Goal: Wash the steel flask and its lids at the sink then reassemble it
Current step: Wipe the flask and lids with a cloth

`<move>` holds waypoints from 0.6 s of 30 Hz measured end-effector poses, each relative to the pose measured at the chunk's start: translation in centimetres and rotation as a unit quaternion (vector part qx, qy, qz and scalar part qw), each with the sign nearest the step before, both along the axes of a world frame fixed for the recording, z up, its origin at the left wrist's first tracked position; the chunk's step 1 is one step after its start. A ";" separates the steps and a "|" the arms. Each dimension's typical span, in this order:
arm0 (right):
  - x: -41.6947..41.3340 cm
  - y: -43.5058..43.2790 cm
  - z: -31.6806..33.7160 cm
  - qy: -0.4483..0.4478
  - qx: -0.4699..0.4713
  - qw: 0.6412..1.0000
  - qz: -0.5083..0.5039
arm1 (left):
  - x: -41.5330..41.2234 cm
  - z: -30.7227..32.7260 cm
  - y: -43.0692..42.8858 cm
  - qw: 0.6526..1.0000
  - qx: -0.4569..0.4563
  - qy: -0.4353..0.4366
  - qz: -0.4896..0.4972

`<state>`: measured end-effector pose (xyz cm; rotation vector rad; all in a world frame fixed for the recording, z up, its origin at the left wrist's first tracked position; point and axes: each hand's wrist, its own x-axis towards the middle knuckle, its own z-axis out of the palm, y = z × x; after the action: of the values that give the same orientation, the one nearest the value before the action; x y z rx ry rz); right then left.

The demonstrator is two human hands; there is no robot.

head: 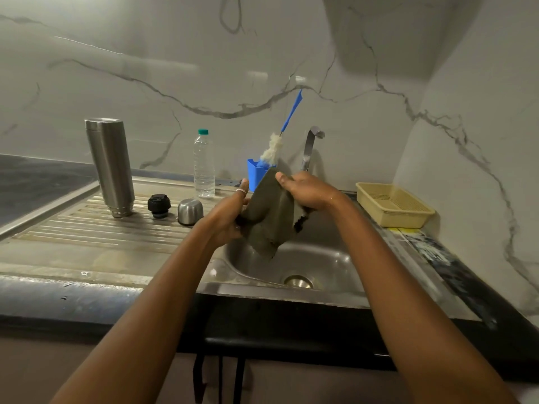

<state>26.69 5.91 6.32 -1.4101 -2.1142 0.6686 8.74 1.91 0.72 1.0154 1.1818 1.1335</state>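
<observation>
Steel dominates this kitchen view: we look down on a steel sink [320,266] with a ribbed drainboard [87,228] to its left. On that drainboard, well apart from both hands, stands the steel flask [109,167], its long axis upright and leaning only slightly in this wide-angle view. Its narrower, ringed end rests on the ribs and its flat end faces up, so we judge it stands mouth down. Just beside it sit the black inner lid [159,206] and the steel cap [190,211], dome up. Both lie between the flask and the basin. Over the basin, the left hand [230,217] grips one side of a grey-green cloth [269,217] with curled fingers. The right hand [306,191] pinches the other side, thumb on top. The cloth hangs between them, its lower edge ragged. Behind stand a clear plastic bottle [204,164], a blue holder [255,173] with a bottle brush [274,147], and the tap [310,147]. A cream basket [393,204] sits at the right. We see several risks. The tall flask balances on a small footing over uneven ribs, so a brush from the left forearm could topple it. The cap sits near the basin's rim and could be nudged in. The frayed cloth may shed fibres or smear the steel.
</observation>
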 end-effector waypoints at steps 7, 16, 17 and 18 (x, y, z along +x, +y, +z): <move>1.8 0.4 -0.4 0.178 -0.129 0.975 -0.008 | -0.3 -0.1 0.3 0.992 0.036 0.120 -0.009; 2.9 0.2 -1.9 0.241 -0.146 0.959 -0.042 | 0.2 1.1 0.0 0.998 0.059 0.032 -0.001; 2.4 0.1 -2.3 0.226 -0.128 0.963 -0.068 | 0.4 1.4 0.1 0.998 0.063 0.018 -0.003; 1.9 0.3 -3.0 0.200 -0.098 0.969 -0.106 | 0.5 1.6 0.2 0.998 0.065 0.018 -0.003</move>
<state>28.58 6.16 3.29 -1.4346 -1.5966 1.0004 9.21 2.08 2.32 1.1426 1.1452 1.2047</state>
